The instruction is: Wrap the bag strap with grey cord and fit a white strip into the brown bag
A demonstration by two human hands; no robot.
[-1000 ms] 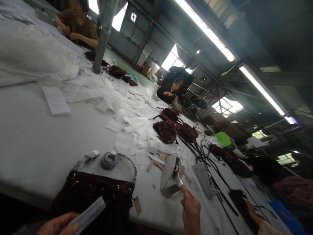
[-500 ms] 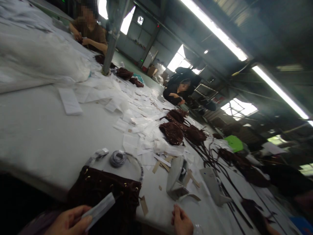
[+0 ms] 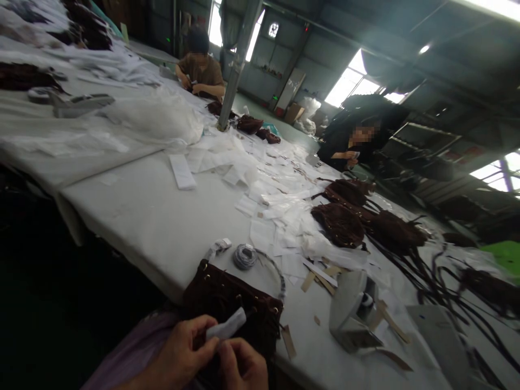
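Note:
My left hand [image 3: 182,344] is closed on a white strip [image 3: 227,326], which looks like folded paper or thin wrapping and points up to the right. Close against it, my right hand [image 3: 244,365] has thumb and fingers pinched together near the strip's lower end. What lies between those fingertips is too small to make out. Beneath the strip is a dark brown handbag [image 3: 227,290] with gold eyelets, at the table's edge. Its wrapped handle [image 3: 278,271] stretches out over the table, beside a coil of grey cord [image 3: 245,256].
A grey tape dispenser [image 3: 349,311] stands on the right of the white table [image 3: 138,216], near tan strips [image 3: 317,281]. Brown bags [image 3: 339,225] and white wrapping sheets [image 3: 264,200] lie beyond. A metal post [image 3: 239,67] rises at the back. Two co-workers [image 3: 201,70] sit across the table.
My right hand has moved left from the table to meet my left hand at the white strip. The view has swung left, so the bag and table appear farther right.

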